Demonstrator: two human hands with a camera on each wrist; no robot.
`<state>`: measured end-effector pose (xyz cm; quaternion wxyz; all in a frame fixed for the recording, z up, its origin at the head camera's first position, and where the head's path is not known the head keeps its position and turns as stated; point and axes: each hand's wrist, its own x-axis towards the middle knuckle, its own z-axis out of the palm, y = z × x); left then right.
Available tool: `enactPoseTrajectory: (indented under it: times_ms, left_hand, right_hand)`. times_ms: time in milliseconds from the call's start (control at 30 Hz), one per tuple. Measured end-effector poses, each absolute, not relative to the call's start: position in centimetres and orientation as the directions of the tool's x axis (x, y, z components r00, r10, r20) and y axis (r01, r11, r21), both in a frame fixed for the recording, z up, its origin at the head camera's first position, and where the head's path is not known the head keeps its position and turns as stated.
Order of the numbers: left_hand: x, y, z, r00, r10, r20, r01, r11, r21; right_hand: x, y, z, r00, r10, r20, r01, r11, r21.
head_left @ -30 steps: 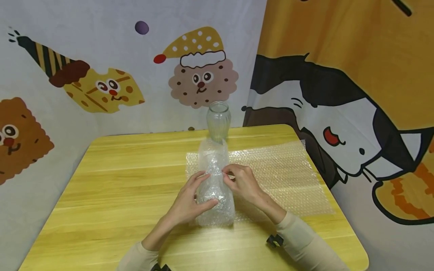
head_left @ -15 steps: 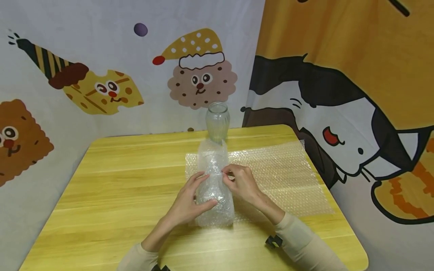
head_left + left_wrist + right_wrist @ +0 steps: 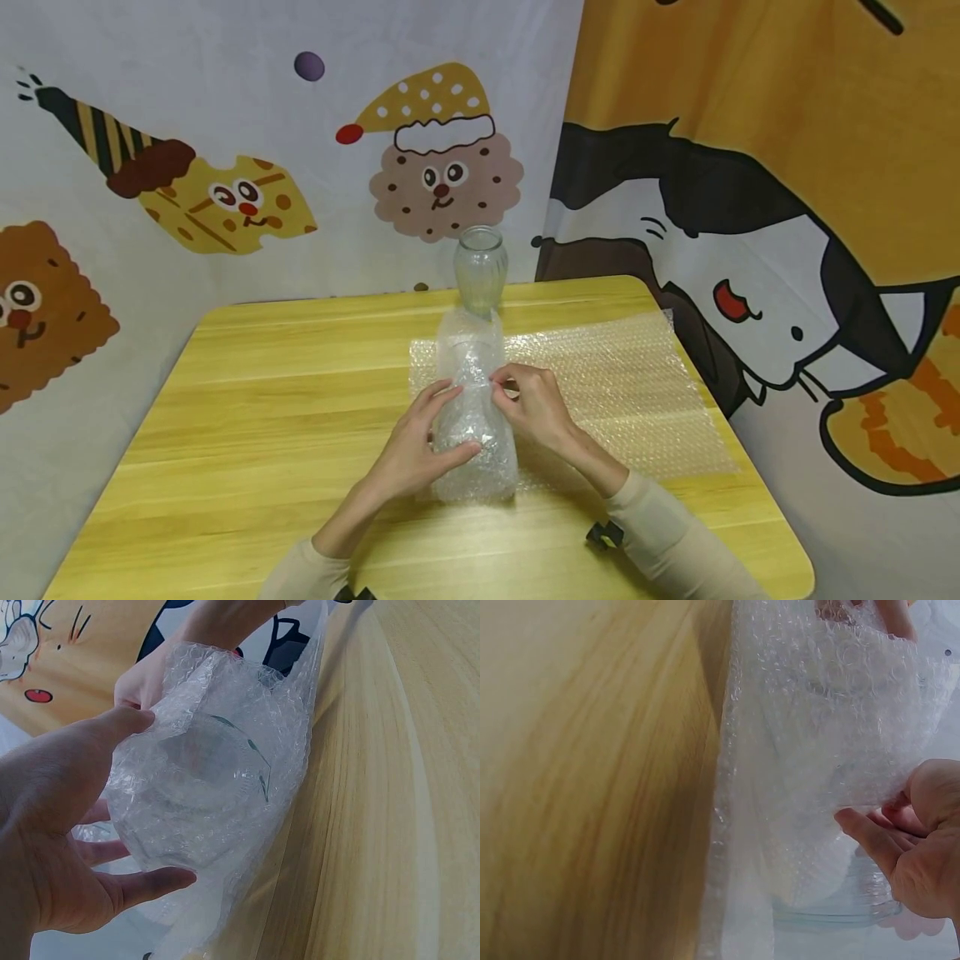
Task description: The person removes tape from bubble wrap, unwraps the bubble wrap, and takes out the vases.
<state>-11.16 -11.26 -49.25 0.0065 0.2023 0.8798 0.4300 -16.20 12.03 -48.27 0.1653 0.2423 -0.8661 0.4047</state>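
Observation:
A clear glass object wrapped in bubble wrap [image 3: 476, 479] lies on the table, pointing away from me. In the left wrist view its round glass base [image 3: 214, 761] shows through the plastic; the rest of its shape is blurred by the wrap. My left hand [image 3: 408, 450] grips it from the left, thumb over the near part and fingers spread along the side. On the right, my right hand [image 3: 538, 406] pinches the wrap's edge between thumb and fingertips, as the right wrist view also shows at the fingers [image 3: 866, 832].
The flat sheet of bubble wrap [image 3: 622, 400] extends under the bundle and to the right. Just beyond the bundle, a clear glass vase [image 3: 481, 271] stands upright near the back of the wooden table [image 3: 247, 400]. Cartoon-printed curtains [image 3: 255, 100] hang behind.

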Motion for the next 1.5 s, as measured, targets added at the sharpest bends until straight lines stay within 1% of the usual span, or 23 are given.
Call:
enactPoseTrajectory:
  times_ms: [67, 300, 433, 667, 1067, 1333, 1500]
  left_hand:
    - [-11.2, -11.3, -49.3, -0.918, 0.361, 0.162, 0.35, 0.549, 0.759]
    - [-11.1, -11.6, -49.5, -0.918, 0.363, 0.16, 0.348, 0.545, 0.763]
    - [-11.1, -11.6, -49.6, -0.919, 0.363, 0.153, 0.341, 0.537, 0.772]
    - [-11.2, -11.5, -49.5, -0.919, 0.361, 0.16, 0.343, 0.528, 0.777]
    - [-11.1, -11.6, -49.6, -0.921, 0.357, 0.154, 0.335, 0.527, 0.781]
    - [-11.1, -11.7, -49.7, -0.921, 0.358, 0.152, 0.334, 0.53, 0.779]
    - [-11.1, -11.8, -49.8, -0.922, 0.359, 0.147, 0.33, 0.528, 0.782]
  right_hand:
    - [-16.2, 12.0, -48.4, -0.829, -0.275, 0.486, -0.551, 0.55, -0.628]
    - [-16.5, 12.3, -48.9, -0.886, -0.171, 0.432, -0.453, 0.522, -0.723]
    - [-16.5, 12.7, -48.8, -0.9, -0.18, 0.397, -0.43, 0.516, -0.741]
    - [-16.1, 13.9, -48.2, -0.946, -0.163, 0.28, -0.324, 0.51, -0.797]
    - [-15.5, 17.9, -48.8, -0.97, -0.147, 0.191, -0.241, 0.555, -0.796]
    - [-15.0, 20.0, -50.1, -0.981, -0.139, 0.134, -0.189, 0.547, -0.815]
    - [-14.6, 20.6, -50.3, -0.986, -0.127, 0.104, -0.156, 0.524, -0.838]
